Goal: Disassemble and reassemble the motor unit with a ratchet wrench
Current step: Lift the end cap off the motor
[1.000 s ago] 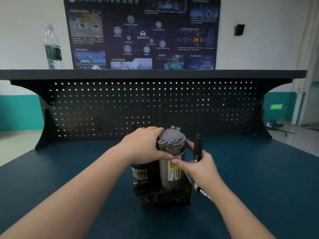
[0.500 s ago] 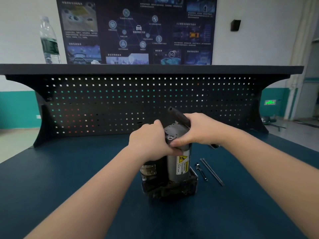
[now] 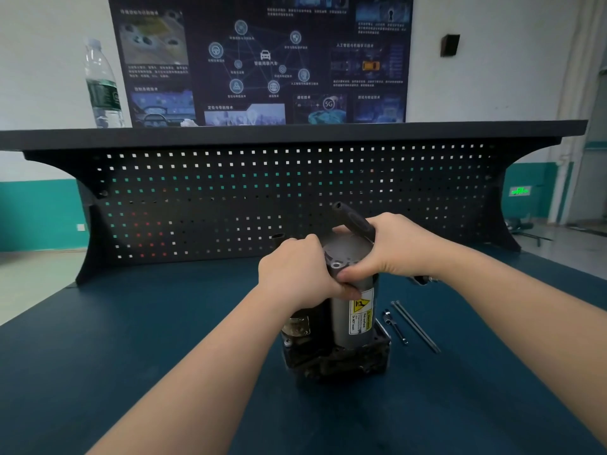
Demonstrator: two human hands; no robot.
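The person's left hand (image 3: 295, 270) wraps around the upper left side of the motor unit (image 3: 341, 316), fingers curled against its grey cylindrical housing just below the cap. The right hand (image 3: 391, 247) grips the black handle of the ratchet wrench (image 3: 353, 221), which lies across the top of the motor; the handle's end pokes up and away to the left of that hand, while its thumb presses down at the cap's front edge, touching the left hand. The wrench head is hidden under the palm.

Below both hands, the motor stands upright on the blue workbench (image 3: 131, 356): a smooth grey cylinder with a yellow warning label, seated in a dark, grimy base. Just right of the base, beneath the right forearm, lie a short extension bar (image 3: 395, 326) and two long thin bolts (image 3: 415, 326).
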